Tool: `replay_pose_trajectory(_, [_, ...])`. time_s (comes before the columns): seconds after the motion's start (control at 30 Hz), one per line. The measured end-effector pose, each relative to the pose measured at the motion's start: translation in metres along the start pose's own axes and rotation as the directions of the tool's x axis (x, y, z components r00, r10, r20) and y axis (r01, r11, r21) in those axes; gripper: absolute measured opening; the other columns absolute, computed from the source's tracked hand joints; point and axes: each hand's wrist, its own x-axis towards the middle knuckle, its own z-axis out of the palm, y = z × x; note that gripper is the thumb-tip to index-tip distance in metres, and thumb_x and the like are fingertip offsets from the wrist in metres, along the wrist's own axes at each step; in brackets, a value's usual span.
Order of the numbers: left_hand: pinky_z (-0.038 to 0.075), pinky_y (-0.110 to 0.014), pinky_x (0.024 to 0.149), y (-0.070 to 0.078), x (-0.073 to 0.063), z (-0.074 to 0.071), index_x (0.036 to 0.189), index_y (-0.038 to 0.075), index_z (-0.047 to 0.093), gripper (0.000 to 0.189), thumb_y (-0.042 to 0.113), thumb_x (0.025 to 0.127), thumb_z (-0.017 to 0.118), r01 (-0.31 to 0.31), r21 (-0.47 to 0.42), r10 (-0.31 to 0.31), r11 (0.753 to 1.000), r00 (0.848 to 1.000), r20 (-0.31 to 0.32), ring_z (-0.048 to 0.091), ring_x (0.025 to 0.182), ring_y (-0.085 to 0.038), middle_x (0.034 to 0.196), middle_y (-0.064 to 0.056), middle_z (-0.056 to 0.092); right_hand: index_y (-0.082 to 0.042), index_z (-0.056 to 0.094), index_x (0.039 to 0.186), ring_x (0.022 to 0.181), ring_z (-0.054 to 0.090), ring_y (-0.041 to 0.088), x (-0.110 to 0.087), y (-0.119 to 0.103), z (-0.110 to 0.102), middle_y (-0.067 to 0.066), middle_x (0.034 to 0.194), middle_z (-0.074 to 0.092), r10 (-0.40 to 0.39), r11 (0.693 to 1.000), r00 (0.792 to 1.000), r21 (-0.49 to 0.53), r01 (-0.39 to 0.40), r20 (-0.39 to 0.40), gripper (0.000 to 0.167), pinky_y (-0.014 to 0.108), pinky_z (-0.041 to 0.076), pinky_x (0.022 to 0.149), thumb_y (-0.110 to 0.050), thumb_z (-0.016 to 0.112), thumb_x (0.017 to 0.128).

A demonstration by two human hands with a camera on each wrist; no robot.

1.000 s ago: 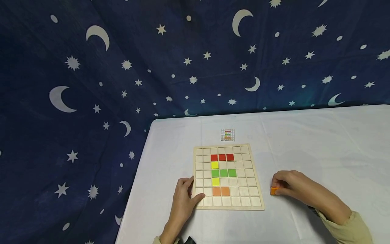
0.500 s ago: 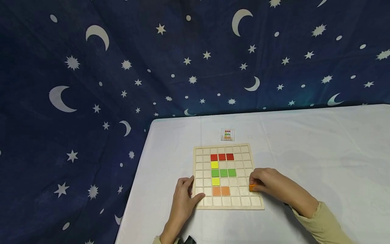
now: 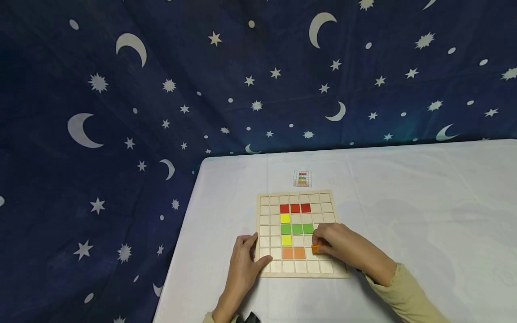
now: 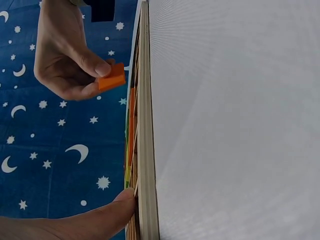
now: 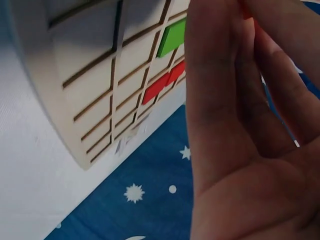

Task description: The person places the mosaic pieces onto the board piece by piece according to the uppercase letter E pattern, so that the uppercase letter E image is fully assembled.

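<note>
In the head view, a wooden grid board [image 3: 304, 275] lies on the table. My right hand [image 3: 339, 241] pinches an orange square tile [image 3: 315, 249] between thumb and fingertips, over the board's lower right part. The left wrist view shows that pinched tile held just off the board's face. Left of it, two flat orange tiles [image 3: 293, 253] sit side by side in a lower row. Red tiles [image 3: 295, 208], yellow tiles [image 3: 285, 218] and green tiles [image 3: 297, 229] fill cells above. My left hand [image 3: 243, 261] rests at the board's lower left edge, its thumb on the board.
Behind the board lies a small card [image 3: 302, 178] printed with a coloured grid pattern. White cloth [image 3: 428, 202] covers the table. A dark blue curtain [image 3: 226, 58] with moons and stars hangs at the back and left.
My right hand has carried the orange tile leftward, from the cloth right of the board to over its cells, beside the row of orange tiles. The left hand has stayed put.
</note>
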Motion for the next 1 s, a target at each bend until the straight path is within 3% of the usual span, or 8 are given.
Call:
replay_pose_trajectory(0.6, [0.041,-0.021,0.068,-0.001,0.0,-0.001,0.132,-0.007,0.059,0.071,0.016,0.072,0.089,-0.002,-0.012,0.002,1.0,1.0,0.003,0.045,0.081,-0.009,0.112,-0.01,0.054,-0.013,0.067,0.079,0.07,0.047,0.001,0.01,0.003,0.017,-0.013,0.075,0.058,-0.001,1.0,0.999,-0.013,0.002,0.044,0.014,0.025,0.045,0.065,-0.007,0.079,0.083])
replay_pose_trajectory(1.0, [0.041,-0.02,0.068,0.001,0.0,-0.001,0.132,-0.008,0.058,0.071,0.016,0.072,0.088,0.002,-0.018,-0.002,1.0,1.0,0.005,0.045,0.081,-0.01,0.113,-0.01,0.054,-0.013,0.068,0.08,0.069,0.048,-0.001,0.01,0.008,0.022,-0.01,0.077,0.061,0.035,0.999,0.999,0.014,-0.035,0.003,0.014,0.023,0.045,0.063,-0.007,0.08,0.08])
